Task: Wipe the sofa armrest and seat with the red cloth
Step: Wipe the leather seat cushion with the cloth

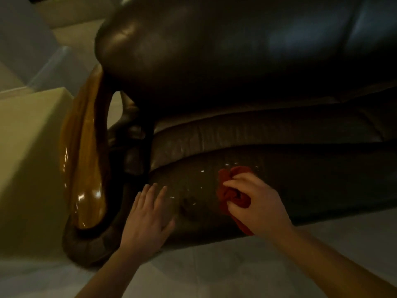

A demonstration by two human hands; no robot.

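Note:
A dark brown leather sofa fills the view. Its seat cushion (300,181) runs across the lower middle, with small bright specks on the leather near the front left. The glossy wooden armrest (86,164) curves down the left side. My right hand (255,203) is shut on the bunched red cloth (232,190) and presses it onto the seat. My left hand (150,216) lies flat on the seat's front left corner, fingers spread, holding nothing, a short way left of the cloth.
The sofa's padded backrest (214,50) rises behind the seat. A pale yellowish block (28,147) stands left of the armrest. Light floor (214,272) lies in front of the sofa.

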